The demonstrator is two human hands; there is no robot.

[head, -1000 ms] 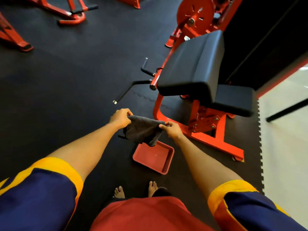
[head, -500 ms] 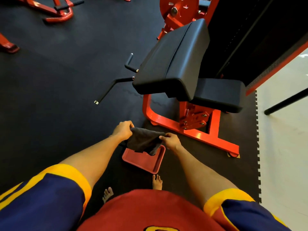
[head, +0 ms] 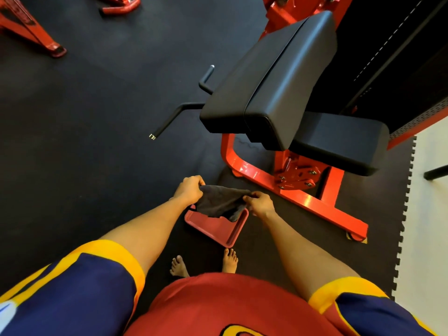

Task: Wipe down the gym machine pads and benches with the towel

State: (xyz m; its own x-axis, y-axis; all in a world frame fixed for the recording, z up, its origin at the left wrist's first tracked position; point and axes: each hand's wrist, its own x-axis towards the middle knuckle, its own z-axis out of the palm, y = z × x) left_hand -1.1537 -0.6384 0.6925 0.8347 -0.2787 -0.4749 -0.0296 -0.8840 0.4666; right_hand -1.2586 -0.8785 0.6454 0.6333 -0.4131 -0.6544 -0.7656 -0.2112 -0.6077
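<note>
Dark grey towel [head: 221, 201] is stretched between both hands at the lower middle of the frame, left hand [head: 189, 189] and right hand [head: 260, 204] each pinched shut on an end, hanging over a red tray [head: 218, 229] on the floor. Big black pad [head: 269, 78] sits up and to the right, its long axis running toward the upper right, seat pad [head: 339, 141] beside it. Right hand's nearer, I'd say.
</note>
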